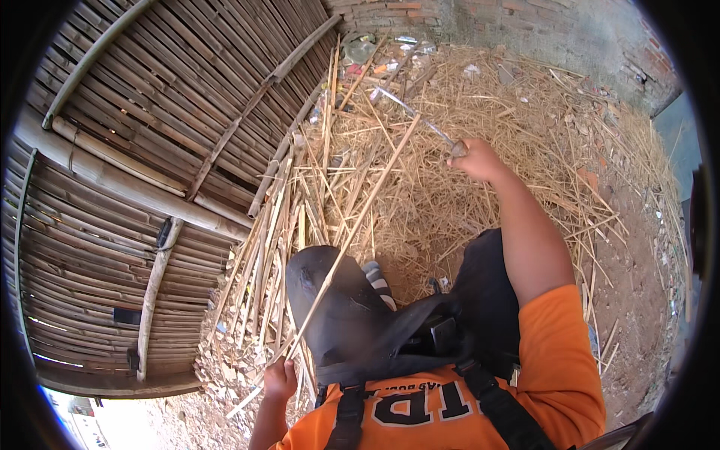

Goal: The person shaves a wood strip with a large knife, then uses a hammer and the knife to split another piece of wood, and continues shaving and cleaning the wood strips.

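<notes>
My left hand (280, 379) is closed around the lower end of a long bamboo strip (360, 220). The strip slants up and to the right, passing over my left knee, and its far end reaches near the blade. Out in front on the right, my right hand (477, 160) grips the handle of a long knife (420, 118). Its thin, pale blade points up and to the left, over the straw. Whether blade and strip touch, I cannot tell.
Split bamboo strips (259, 255) lie in a heap by my left knee. Shavings and straw (465, 97) cover the ground ahead. A bamboo slat wall (150, 97) stands on the left, a brick wall (480, 22) at the back. Bits of litter (382, 67) lie near the far corner.
</notes>
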`<state>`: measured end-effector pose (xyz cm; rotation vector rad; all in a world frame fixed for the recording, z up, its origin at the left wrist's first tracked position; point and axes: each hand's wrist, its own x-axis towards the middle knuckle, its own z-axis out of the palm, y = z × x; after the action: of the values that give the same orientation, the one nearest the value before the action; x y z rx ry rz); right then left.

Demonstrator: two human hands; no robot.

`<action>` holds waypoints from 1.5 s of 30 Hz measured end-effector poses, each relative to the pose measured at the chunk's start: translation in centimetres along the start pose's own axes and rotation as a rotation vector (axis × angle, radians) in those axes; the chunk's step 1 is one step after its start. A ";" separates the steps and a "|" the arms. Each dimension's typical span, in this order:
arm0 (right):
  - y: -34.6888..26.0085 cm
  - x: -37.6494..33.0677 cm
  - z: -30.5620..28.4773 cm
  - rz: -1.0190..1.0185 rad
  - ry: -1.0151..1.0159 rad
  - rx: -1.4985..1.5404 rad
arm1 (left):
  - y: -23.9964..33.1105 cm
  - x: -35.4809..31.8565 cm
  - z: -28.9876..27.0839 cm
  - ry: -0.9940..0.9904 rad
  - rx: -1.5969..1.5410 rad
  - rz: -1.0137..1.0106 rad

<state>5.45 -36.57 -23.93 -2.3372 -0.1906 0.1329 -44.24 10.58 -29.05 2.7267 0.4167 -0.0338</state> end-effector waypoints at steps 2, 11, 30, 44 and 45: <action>-2.0 -0.4 -0.5 0.076 -0.051 0.092 | -0.2 0.0 0.0 -0.004 -0.069 0.015; -1.1 -1.5 -2.0 0.208 0.084 0.328 | -4.6 5.7 -2.8 0.228 0.086 -0.294; 0.6 -2.4 -1.8 0.278 0.182 0.281 | -11.7 20.7 4.4 -0.056 0.321 -0.791; 1.6 -6.2 -3.4 0.426 0.248 0.238 | 1.5 41.6 19.4 -0.528 0.248 0.037; 2.2 -6.8 -3.5 0.453 0.257 0.260 | 2.0 41.9 19.6 -0.576 0.335 0.061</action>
<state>-0.48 -41.76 -22.78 -2.0768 0.4600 0.0719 -2.97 13.34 -49.85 2.8683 0.1676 -0.9198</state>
